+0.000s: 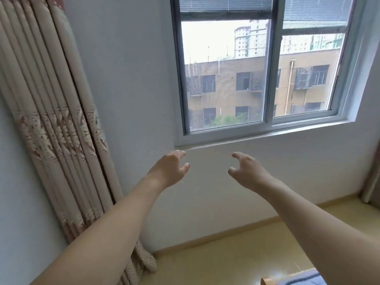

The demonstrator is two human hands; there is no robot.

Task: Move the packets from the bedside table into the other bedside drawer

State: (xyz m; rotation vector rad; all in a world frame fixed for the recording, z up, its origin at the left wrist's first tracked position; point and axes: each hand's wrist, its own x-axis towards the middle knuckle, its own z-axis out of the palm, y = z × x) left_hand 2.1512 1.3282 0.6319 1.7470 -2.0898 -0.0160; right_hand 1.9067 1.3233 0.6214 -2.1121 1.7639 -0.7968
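Both my arms reach forward in front of a white wall below a window. My left hand [170, 169] hangs in the air with loosely curved fingers and holds nothing. My right hand [246, 171] is level with it, a short gap to the right, fingers also relaxed and empty. No packets, bedside table or drawer appear in the head view.
A large window [259, 64] with a grey frame fills the upper right. A patterned curtain [55, 124] hangs at the left down to the yellowish floor [236, 254]. A dark blue and wooden corner [296, 279] pokes in at the bottom right edge.
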